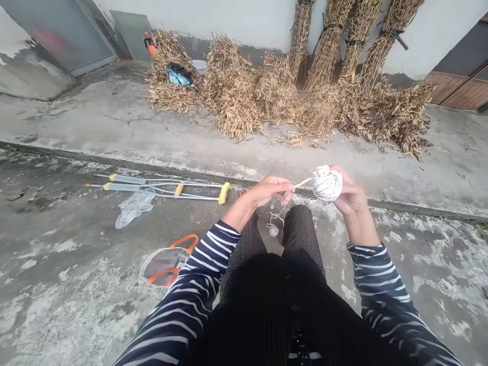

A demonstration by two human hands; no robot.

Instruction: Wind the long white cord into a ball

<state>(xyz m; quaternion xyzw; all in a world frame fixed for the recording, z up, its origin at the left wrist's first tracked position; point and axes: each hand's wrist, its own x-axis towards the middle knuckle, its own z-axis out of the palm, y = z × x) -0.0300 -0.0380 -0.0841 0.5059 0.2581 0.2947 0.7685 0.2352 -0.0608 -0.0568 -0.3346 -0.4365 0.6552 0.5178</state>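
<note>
My right hand point(349, 195) is closed around the far side of a ball of white cord point(327, 184) marked with dark flecks. From the ball a short stretch of cord point(304, 182) runs left to my left hand point(275, 190), whose fingers pinch it. Below the left hand a thinner tail of cord hangs down between my knees. A small pale clump of cord point(273, 231) shows near the ground there. Some of my right fingers are hidden behind the ball.
A pair of metal crutches point(168, 188) with yellow pads lies to the left, beside a crumpled clear plastic bag point(134, 207). Nearer stands a bag with orange handles point(168, 264). Ahead, a low concrete step point(152, 134) carries bundles of dried stalks point(236, 86) along the wall.
</note>
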